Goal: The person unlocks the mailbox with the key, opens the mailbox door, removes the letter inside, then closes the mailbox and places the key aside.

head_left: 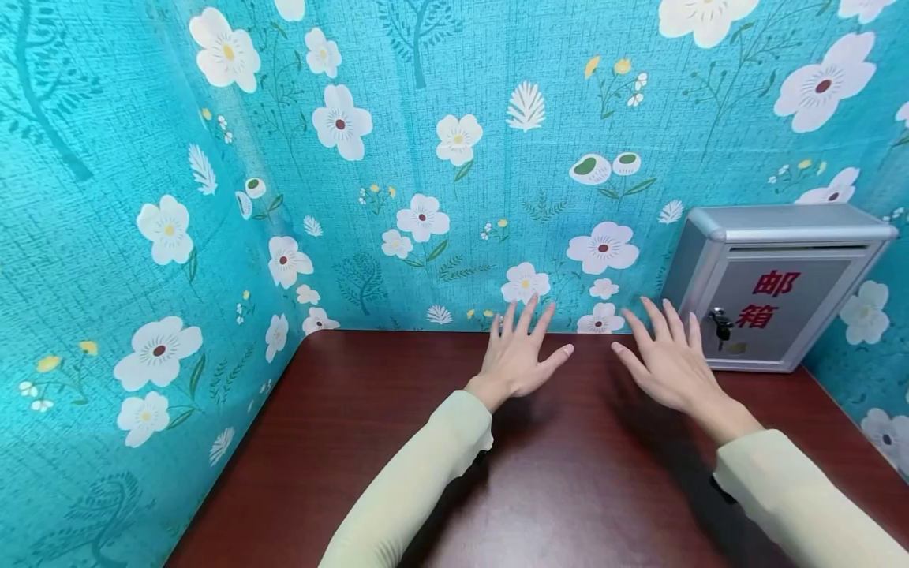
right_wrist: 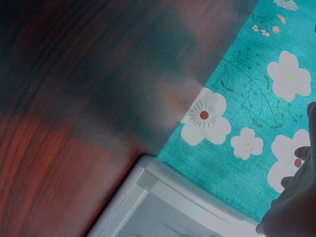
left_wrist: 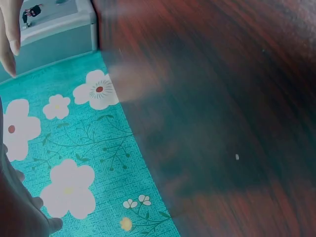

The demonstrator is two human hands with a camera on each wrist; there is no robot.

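Both hands hover over the dark red-brown table, fingers spread and holding nothing. In the head view the left hand is near the middle of the table's back edge, palm down. The right hand is farther right, just beside a silver metal mailbox with red characters on its front. A lock with black-headed keys hangs at the mailbox's left side. The left wrist view catches the left hand along its left edge; in the right wrist view the right hand is at the lower right.
The wood-grain table spreads beneath both arms. Teal cloth printed with white flowers hangs behind it and along its sides. A small pale speck lies on the tabletop in the left wrist view.
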